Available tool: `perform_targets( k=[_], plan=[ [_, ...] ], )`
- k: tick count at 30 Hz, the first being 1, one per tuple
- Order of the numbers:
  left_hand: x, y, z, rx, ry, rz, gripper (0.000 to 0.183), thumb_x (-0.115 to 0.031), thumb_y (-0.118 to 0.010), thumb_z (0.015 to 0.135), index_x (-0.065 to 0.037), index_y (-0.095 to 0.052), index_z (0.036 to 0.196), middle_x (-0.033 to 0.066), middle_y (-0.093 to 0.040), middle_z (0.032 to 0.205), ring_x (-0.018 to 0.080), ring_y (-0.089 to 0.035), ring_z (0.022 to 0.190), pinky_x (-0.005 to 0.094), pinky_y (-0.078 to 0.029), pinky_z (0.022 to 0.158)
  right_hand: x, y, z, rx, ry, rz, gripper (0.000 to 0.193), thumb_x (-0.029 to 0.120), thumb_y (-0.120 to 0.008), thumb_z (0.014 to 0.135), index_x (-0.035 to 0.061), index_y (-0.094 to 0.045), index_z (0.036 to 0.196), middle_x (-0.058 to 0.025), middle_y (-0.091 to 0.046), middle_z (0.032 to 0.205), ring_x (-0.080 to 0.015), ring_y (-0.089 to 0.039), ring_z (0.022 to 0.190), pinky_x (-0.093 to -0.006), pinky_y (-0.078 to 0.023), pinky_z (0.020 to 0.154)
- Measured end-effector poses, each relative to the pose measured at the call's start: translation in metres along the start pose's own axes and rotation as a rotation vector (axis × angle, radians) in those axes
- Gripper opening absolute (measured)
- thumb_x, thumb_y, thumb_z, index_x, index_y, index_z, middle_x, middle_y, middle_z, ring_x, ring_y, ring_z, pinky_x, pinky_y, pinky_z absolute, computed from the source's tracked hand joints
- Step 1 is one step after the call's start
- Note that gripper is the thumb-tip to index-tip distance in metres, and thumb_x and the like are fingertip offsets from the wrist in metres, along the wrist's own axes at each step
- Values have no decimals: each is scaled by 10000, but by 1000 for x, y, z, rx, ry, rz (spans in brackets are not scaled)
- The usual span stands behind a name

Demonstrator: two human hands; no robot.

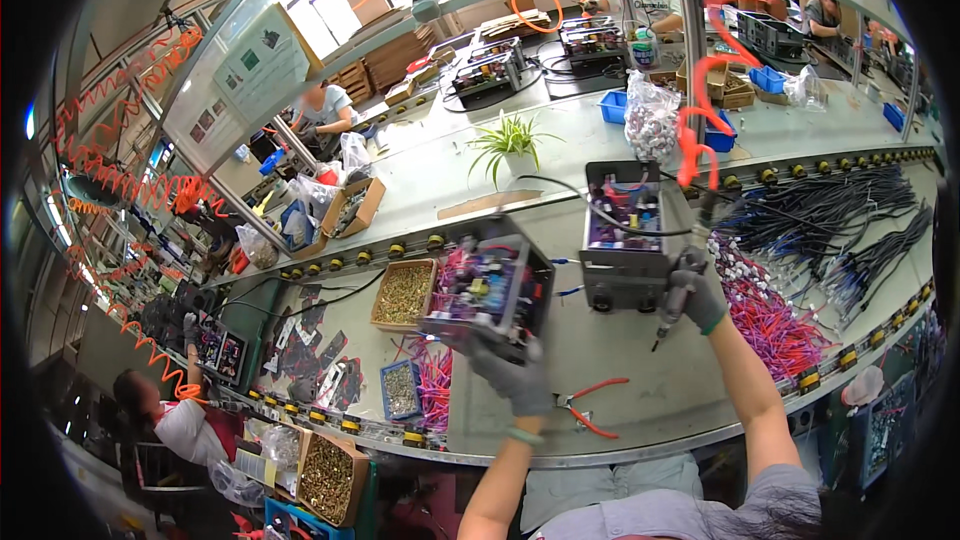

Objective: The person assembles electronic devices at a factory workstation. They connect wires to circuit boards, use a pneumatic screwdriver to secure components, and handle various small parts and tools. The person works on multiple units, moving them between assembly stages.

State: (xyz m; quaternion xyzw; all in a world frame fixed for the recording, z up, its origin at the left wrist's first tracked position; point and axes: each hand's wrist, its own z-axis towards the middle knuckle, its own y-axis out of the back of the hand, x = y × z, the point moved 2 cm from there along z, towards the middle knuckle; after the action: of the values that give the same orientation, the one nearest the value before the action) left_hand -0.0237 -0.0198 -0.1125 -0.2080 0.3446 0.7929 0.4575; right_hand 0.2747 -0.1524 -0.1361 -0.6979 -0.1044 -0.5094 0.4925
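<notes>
With our left hand we are gripping a tilted, open electronics chassis between a cardboard box and a second unit on the tabletop; our right hand is clasping a driver. We should be keeping it clear of exposed circuitry. The box is holding brass-coloured pieces, a blue tray silvery ones.

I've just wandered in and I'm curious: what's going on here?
A person in gloves is handling open cases of electronics at a bench. The left hand seems to hold one case, blurred, by its near edge. The right hand holds a screwdriver, its tip clear of both cases. The second case stands between the hands; pliers lie nearer the person.
</notes>
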Motion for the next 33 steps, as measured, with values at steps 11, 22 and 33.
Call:
perform_targets(
  k=[11,22,33],
  plan=[
    [72,23,38,631,214,-71,1066,-315,-841,719,50,-203,1492,236,-531,1330,363,-545,1207,436,-456,999,50,62,-46,-218,203,-236,155,85,-617,846,50,-625,997,-41,-644,861,-139,-623,749,-273,-514,661],
    [25,-4,-21,624,425,-10,771,-378,-780,771,-101,-384,1373,237,-619,1173,403,-622,1050,480,-492,886,39,-63,-123,-55,264,-431,292,34,-631,796,55,-575,1081,-51,-598,951,-132,-605,852,-288,-511,774],
    [73,46,52,566,-42,-120,297,-119,-663,845,-67,-655,1137,152,-693,1053,282,-687,882,344,-541,754,-75,-164,-142,604,-166,-454,394,20,-691,841,60,-532,1199,-41,-576,1128,-135,-567,967,-299,-498,866]
  ],
)
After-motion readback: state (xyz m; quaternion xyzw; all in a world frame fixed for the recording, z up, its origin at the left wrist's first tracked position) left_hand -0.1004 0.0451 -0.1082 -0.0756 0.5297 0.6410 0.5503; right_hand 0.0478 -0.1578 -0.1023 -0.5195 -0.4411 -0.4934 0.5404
